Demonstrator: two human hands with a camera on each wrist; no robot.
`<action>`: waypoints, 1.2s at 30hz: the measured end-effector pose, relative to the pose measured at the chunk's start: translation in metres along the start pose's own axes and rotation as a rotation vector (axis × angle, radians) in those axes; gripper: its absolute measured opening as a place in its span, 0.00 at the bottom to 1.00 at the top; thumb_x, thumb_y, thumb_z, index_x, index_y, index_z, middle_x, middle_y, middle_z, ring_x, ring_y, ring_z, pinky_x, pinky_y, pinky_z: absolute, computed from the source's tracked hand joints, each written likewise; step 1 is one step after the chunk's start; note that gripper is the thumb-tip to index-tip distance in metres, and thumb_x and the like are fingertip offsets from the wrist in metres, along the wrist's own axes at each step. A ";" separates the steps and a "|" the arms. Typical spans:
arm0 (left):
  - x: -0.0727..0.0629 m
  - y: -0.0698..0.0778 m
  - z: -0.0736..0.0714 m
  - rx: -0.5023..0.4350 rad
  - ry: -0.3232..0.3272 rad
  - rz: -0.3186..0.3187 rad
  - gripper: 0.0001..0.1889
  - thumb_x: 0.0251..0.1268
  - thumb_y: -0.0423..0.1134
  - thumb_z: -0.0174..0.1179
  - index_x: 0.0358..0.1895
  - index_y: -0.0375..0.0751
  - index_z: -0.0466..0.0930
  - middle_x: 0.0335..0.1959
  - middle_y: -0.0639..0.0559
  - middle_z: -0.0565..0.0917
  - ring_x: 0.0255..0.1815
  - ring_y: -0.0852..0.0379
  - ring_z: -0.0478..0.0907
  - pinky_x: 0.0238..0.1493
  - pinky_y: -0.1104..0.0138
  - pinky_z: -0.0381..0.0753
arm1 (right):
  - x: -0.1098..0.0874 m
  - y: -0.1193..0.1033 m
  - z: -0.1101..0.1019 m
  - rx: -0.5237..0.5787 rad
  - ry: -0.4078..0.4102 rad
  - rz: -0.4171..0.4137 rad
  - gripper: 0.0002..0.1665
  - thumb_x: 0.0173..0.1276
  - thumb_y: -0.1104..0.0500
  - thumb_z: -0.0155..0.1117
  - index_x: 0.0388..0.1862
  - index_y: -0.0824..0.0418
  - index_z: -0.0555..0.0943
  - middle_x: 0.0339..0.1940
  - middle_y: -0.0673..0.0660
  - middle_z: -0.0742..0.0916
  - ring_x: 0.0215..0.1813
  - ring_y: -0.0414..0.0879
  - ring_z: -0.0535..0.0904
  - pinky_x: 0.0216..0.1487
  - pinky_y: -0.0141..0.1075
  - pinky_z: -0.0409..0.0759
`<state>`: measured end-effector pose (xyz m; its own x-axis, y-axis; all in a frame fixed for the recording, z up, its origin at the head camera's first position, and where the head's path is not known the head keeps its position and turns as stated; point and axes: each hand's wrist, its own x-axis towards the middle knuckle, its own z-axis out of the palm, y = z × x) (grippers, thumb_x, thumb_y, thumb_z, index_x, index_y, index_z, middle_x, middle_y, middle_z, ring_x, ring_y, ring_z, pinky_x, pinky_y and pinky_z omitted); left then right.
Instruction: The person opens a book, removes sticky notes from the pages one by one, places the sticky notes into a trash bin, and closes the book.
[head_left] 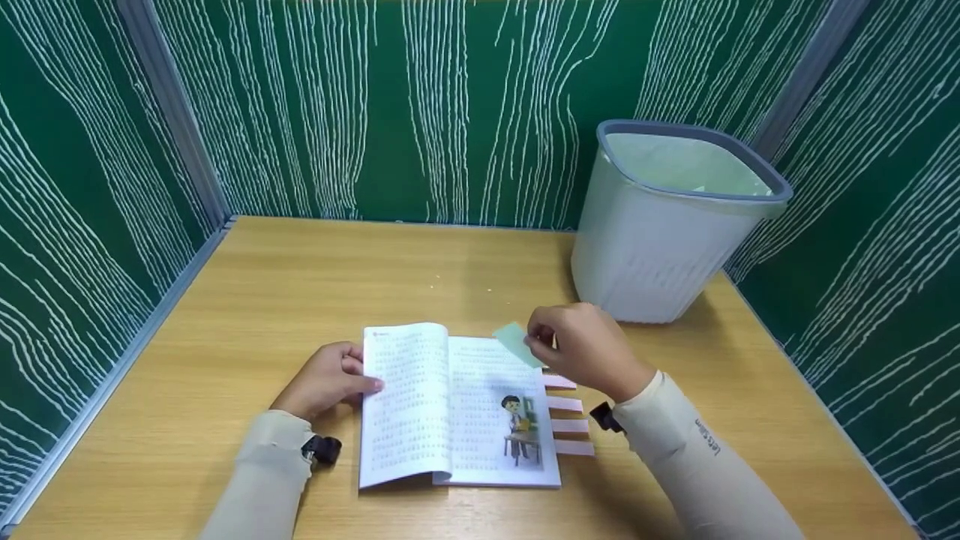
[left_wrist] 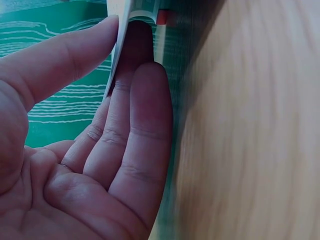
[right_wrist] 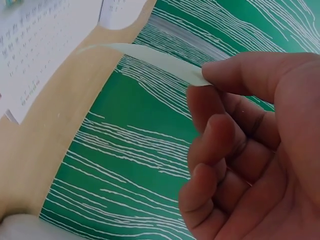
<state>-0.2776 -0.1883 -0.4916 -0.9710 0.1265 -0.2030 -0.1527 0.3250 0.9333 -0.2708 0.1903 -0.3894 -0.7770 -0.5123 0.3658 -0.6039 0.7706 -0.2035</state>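
An open book (head_left: 495,420) lies on the table, with printed text and a drawing of a child at a desk on its right page. My left hand (head_left: 326,379) pinches the left edge of the book's raised pages, thumb on top and fingers beneath, as the left wrist view also shows. Between thumb and index finger, my right hand (head_left: 589,349) pinches a pale green paper slip (right_wrist: 155,59) over the book's upper right corner. The slip bows slightly, its free end pointing away from the fingers. Several pink tabs (head_left: 568,426) stick out from the book's right edge.
A white bin (head_left: 645,240) with a grey rim and a light liner stands at the back right of the wooden table (head_left: 360,262). Green panels (head_left: 390,112) with white wavy lines rise behind the table and along both sides. Tiny pale specks lie beyond the book.
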 end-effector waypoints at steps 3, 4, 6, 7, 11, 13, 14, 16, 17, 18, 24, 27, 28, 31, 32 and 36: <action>0.000 0.000 0.000 -0.007 -0.004 0.001 0.25 0.55 0.29 0.76 0.55 0.33 0.75 0.34 0.45 0.88 0.34 0.52 0.86 0.38 0.61 0.87 | 0.000 0.002 -0.006 0.007 0.023 0.020 0.03 0.70 0.57 0.69 0.37 0.50 0.88 0.28 0.42 0.87 0.27 0.34 0.79 0.32 0.29 0.81; 0.001 0.000 0.000 -0.013 -0.006 -0.001 0.25 0.55 0.29 0.76 0.55 0.33 0.75 0.34 0.45 0.88 0.34 0.52 0.86 0.38 0.61 0.88 | 0.001 0.002 -0.007 0.007 0.032 0.025 0.03 0.70 0.57 0.69 0.37 0.50 0.88 0.28 0.42 0.87 0.27 0.35 0.78 0.32 0.29 0.81; 0.000 0.000 0.000 -0.019 -0.010 0.000 0.26 0.55 0.28 0.76 0.56 0.33 0.75 0.34 0.45 0.88 0.35 0.52 0.86 0.38 0.61 0.88 | 0.001 0.004 -0.011 0.007 0.049 0.036 0.02 0.71 0.56 0.69 0.37 0.51 0.88 0.28 0.43 0.86 0.27 0.36 0.78 0.32 0.30 0.81; 0.000 0.000 0.000 -0.022 -0.012 0.000 0.26 0.55 0.28 0.76 0.56 0.33 0.75 0.34 0.44 0.88 0.35 0.52 0.86 0.38 0.60 0.88 | 0.001 0.005 -0.012 0.004 0.058 0.036 0.02 0.71 0.56 0.69 0.37 0.51 0.88 0.28 0.43 0.86 0.27 0.36 0.78 0.32 0.30 0.81; 0.000 -0.002 0.000 -0.033 -0.009 0.008 0.24 0.55 0.28 0.76 0.53 0.32 0.75 0.33 0.45 0.87 0.34 0.52 0.85 0.37 0.61 0.87 | 0.001 0.008 -0.018 -0.005 0.108 0.018 0.03 0.70 0.56 0.69 0.36 0.52 0.87 0.26 0.43 0.85 0.26 0.36 0.77 0.30 0.31 0.79; 0.001 -0.004 0.000 -0.037 -0.009 0.013 0.23 0.54 0.28 0.76 0.52 0.33 0.76 0.31 0.46 0.86 0.33 0.53 0.84 0.36 0.62 0.87 | 0.002 0.009 -0.021 -0.002 0.124 0.017 0.03 0.70 0.56 0.69 0.35 0.51 0.86 0.26 0.43 0.85 0.25 0.36 0.76 0.29 0.31 0.79; 0.001 -0.004 0.000 -0.037 -0.009 0.015 0.23 0.54 0.28 0.76 0.51 0.33 0.76 0.31 0.47 0.86 0.33 0.53 0.84 0.36 0.62 0.87 | 0.002 0.010 -0.022 0.000 0.130 0.018 0.03 0.70 0.56 0.69 0.35 0.51 0.86 0.26 0.43 0.85 0.25 0.36 0.76 0.29 0.31 0.79; 0.002 -0.005 0.000 -0.040 -0.012 0.017 0.23 0.54 0.28 0.76 0.51 0.33 0.76 0.31 0.47 0.86 0.33 0.53 0.84 0.36 0.62 0.86 | 0.003 0.011 -0.025 0.011 0.135 0.030 0.02 0.70 0.56 0.70 0.35 0.51 0.86 0.26 0.44 0.85 0.25 0.36 0.76 0.29 0.32 0.79; 0.002 -0.005 0.000 -0.040 -0.014 0.017 0.23 0.54 0.28 0.76 0.51 0.33 0.76 0.30 0.47 0.86 0.33 0.53 0.84 0.35 0.62 0.86 | 0.003 0.012 -0.026 0.016 0.139 0.034 0.02 0.70 0.56 0.70 0.35 0.51 0.86 0.26 0.44 0.85 0.25 0.37 0.76 0.29 0.32 0.80; 0.002 -0.005 0.000 -0.038 -0.014 0.017 0.22 0.54 0.28 0.76 0.51 0.33 0.76 0.30 0.47 0.86 0.33 0.53 0.84 0.35 0.62 0.86 | 0.003 0.012 -0.027 0.020 0.144 0.037 0.02 0.70 0.56 0.70 0.35 0.51 0.86 0.26 0.44 0.85 0.25 0.37 0.77 0.29 0.32 0.80; 0.002 -0.005 -0.001 -0.021 -0.009 0.014 0.22 0.55 0.29 0.76 0.51 0.33 0.76 0.30 0.48 0.86 0.34 0.54 0.84 0.36 0.62 0.86 | 0.005 0.013 -0.035 0.030 0.179 0.037 0.03 0.70 0.56 0.70 0.35 0.51 0.86 0.27 0.45 0.86 0.25 0.37 0.76 0.30 0.32 0.80; 0.001 -0.004 -0.002 -0.011 -0.002 0.013 0.23 0.55 0.29 0.77 0.51 0.33 0.76 0.31 0.48 0.86 0.34 0.53 0.84 0.36 0.62 0.86 | 0.006 0.014 -0.040 0.024 0.193 0.040 0.03 0.70 0.55 0.70 0.35 0.52 0.86 0.27 0.45 0.86 0.25 0.38 0.76 0.29 0.33 0.80; 0.001 -0.004 -0.002 -0.006 -0.001 0.011 0.23 0.55 0.30 0.77 0.52 0.33 0.76 0.31 0.47 0.86 0.34 0.53 0.84 0.37 0.62 0.86 | 0.007 0.014 -0.042 0.020 0.198 0.041 0.03 0.70 0.55 0.70 0.35 0.52 0.86 0.27 0.45 0.86 0.25 0.38 0.76 0.29 0.33 0.80; 0.000 -0.003 -0.001 0.005 0.004 0.004 0.24 0.55 0.30 0.77 0.52 0.34 0.75 0.32 0.47 0.86 0.34 0.53 0.84 0.37 0.62 0.86 | 0.009 0.015 -0.048 0.010 0.217 0.043 0.04 0.71 0.55 0.70 0.35 0.52 0.86 0.27 0.45 0.86 0.25 0.38 0.76 0.29 0.33 0.80; 0.000 -0.003 -0.001 0.008 0.005 0.004 0.24 0.55 0.30 0.77 0.52 0.34 0.75 0.32 0.47 0.86 0.34 0.53 0.84 0.37 0.61 0.86 | 0.009 0.015 -0.050 0.006 0.224 0.042 0.04 0.71 0.55 0.70 0.35 0.52 0.86 0.27 0.46 0.86 0.25 0.39 0.76 0.29 0.34 0.80; 0.000 -0.003 -0.001 0.008 0.006 -0.001 0.23 0.56 0.30 0.76 0.52 0.34 0.76 0.33 0.47 0.86 0.34 0.53 0.84 0.37 0.61 0.86 | 0.011 0.017 -0.057 0.003 0.255 0.036 0.05 0.71 0.55 0.70 0.35 0.52 0.85 0.27 0.46 0.86 0.25 0.40 0.76 0.29 0.35 0.79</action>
<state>-0.2774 -0.1898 -0.4937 -0.9718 0.1210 -0.2023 -0.1522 0.3330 0.9305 -0.2794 0.2193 -0.3375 -0.7282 -0.3725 0.5753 -0.5777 0.7852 -0.2228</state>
